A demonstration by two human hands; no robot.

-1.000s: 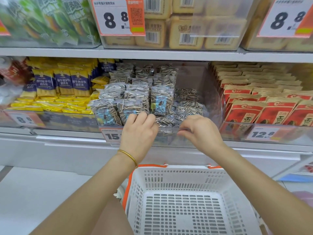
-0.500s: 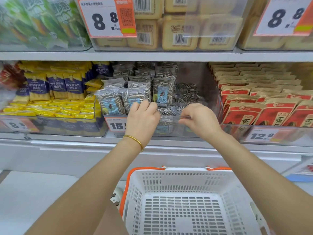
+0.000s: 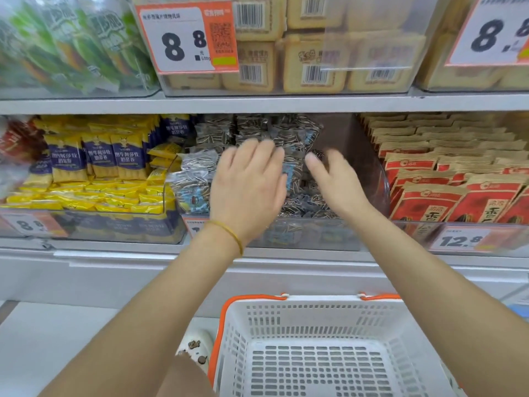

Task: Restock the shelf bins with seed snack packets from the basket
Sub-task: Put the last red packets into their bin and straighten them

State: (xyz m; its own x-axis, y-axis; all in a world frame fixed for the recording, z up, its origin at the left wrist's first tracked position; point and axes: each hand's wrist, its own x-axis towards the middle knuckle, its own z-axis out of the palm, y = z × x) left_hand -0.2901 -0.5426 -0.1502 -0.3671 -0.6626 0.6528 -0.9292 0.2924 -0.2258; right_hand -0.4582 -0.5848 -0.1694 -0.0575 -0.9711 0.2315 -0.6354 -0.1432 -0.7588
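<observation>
With the left hand (image 3: 246, 183) and right hand (image 3: 335, 183) both spread wide, holding nothing, over the packets (image 3: 197, 167) in the centre bin (image 3: 315, 234), and the basket (image 3: 320, 301) at lower centre bare, press lightly and evenly to seat the rows upright behind the front wall.

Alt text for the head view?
The left hand and right hand reach open-fingered into the middle bin, over striped seed packets. A white basket sits below; yellow packets left, red packets right.

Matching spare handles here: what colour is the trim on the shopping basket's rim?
Orange. The basket has an orange top rim above white perforated walls, shown best in the head view.
</observation>
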